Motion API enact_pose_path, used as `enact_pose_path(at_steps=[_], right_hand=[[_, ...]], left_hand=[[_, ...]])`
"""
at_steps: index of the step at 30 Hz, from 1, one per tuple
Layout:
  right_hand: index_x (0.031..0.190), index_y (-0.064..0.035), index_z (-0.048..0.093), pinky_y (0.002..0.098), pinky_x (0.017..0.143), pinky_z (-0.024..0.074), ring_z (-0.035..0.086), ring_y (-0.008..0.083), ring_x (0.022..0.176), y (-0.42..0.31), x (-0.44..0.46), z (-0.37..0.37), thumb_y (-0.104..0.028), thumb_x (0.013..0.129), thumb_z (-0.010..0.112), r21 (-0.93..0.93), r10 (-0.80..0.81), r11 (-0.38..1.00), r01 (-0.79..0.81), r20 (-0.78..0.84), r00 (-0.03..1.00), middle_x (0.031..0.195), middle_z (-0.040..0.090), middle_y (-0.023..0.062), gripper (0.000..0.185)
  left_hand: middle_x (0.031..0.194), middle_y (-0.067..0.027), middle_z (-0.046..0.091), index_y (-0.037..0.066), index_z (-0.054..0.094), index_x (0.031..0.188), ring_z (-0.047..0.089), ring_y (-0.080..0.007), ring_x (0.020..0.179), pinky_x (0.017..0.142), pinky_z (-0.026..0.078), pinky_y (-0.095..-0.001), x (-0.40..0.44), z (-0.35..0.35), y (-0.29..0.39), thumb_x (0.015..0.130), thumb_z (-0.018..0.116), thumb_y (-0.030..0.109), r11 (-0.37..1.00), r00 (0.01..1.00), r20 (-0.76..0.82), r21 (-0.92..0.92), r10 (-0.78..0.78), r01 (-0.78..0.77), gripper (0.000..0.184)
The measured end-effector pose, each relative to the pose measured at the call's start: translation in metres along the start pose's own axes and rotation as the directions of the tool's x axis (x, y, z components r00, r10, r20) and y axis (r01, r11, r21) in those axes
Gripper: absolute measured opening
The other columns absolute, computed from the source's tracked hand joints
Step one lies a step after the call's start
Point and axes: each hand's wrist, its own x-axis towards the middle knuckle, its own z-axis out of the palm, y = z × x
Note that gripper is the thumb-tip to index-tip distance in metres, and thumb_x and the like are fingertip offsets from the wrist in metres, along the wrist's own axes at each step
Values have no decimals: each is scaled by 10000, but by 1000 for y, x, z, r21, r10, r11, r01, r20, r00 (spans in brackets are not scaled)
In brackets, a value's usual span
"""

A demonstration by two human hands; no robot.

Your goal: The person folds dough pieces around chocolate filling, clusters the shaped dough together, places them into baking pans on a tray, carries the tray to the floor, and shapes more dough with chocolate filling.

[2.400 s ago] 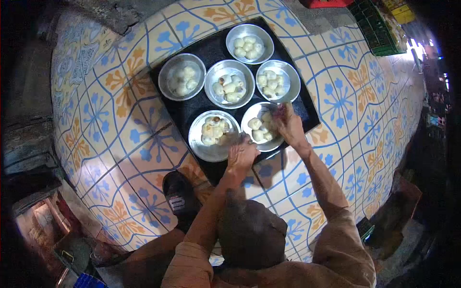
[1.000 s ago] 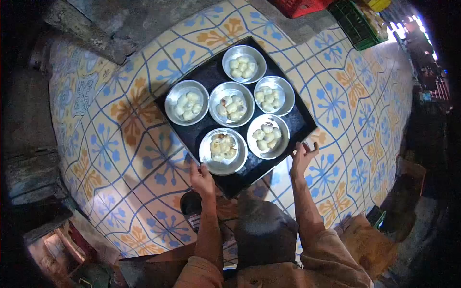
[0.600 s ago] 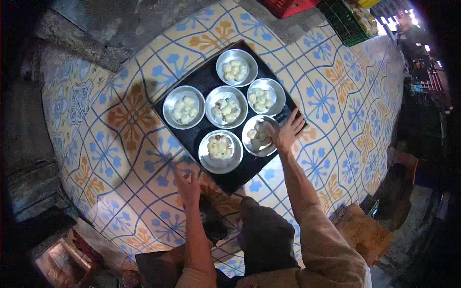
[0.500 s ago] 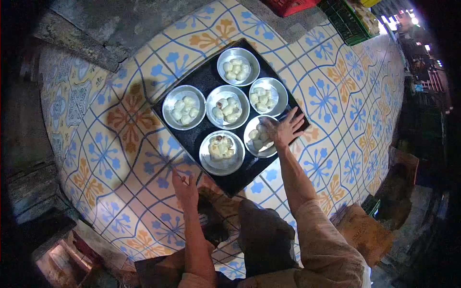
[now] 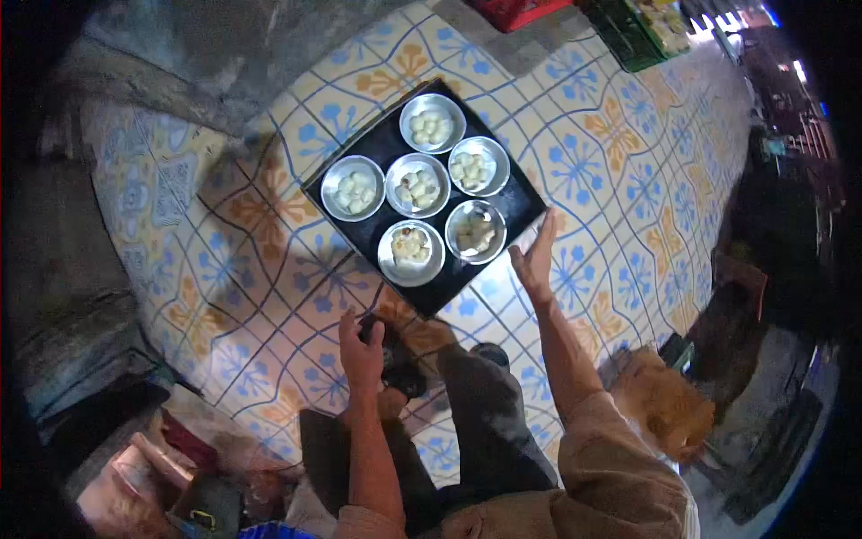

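A square black tray (image 5: 467, 286) lies on the tiled floor in front of me. On it stand several round metal pans, such as the left pan (image 5: 353, 215), each with pale dough balls (image 5: 431, 127). Some of the lumps have brown spots, as in the front pan (image 5: 411, 279). My right hand (image 5: 537, 256) is at the tray's right corner, its thumb and fingers apart and seemingly touching the edge. Below the tray's front left side, my left hand (image 5: 361, 355) hovers with nothing in it, thumb and fingers apart.
Patterned tiles (image 5: 611, 207) cover the floor. A red crate (image 5: 516, 11) and a green crate (image 5: 642, 45) stand at the back. On the right lies a brown cardboard piece (image 5: 669, 404). My shoes are close to the tray's front corner.
My right hand has moved off the near right pan and out to the tray's right corner. My left hand has shifted slightly right. The tray looks smaller, and more of my legs shows.
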Motion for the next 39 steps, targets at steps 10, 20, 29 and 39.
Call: enact_pose_path(at_steps=[10,20,29,39], right_hand=[[993,72,646,377,683,540,674,232,720,-107,-286,-303,-318,900,675,200,770,627,-753,-8,638,850,681,163,402],[809,34,674,359,614,541,695,224,630,-238,-542,-369,-252,886,592,549,979,63,-834,-197,-56,648,679,139,308],[640,-63,675,426,652,526,658,311,620,-284,-751,-279,-306,875,528,658,940,-100,-746,-182,-287,647,680,123,369],[839,-74,701,467,612,518,613,327,615,-235,-882,-309,-329,875,604,815,759,-460,-354,153,-633,745,654,167,275]], left_hand=[[1088,-191,689,45,681,1127,658,-330,1045,884,510,-429,-160,-197,91,798,757,365,896,862,488,432,-135,-105,465],[971,-189,698,52,702,982,669,-344,868,790,520,-458,-119,-286,74,821,721,415,520,770,635,681,-70,-515,398],[925,-178,706,51,707,965,673,-337,816,763,517,-468,-222,-96,128,851,692,370,277,581,800,598,-150,-752,339],[874,-166,714,49,713,946,677,-329,758,733,514,-480,-361,135,141,885,660,319,16,410,882,425,-232,-905,282]])
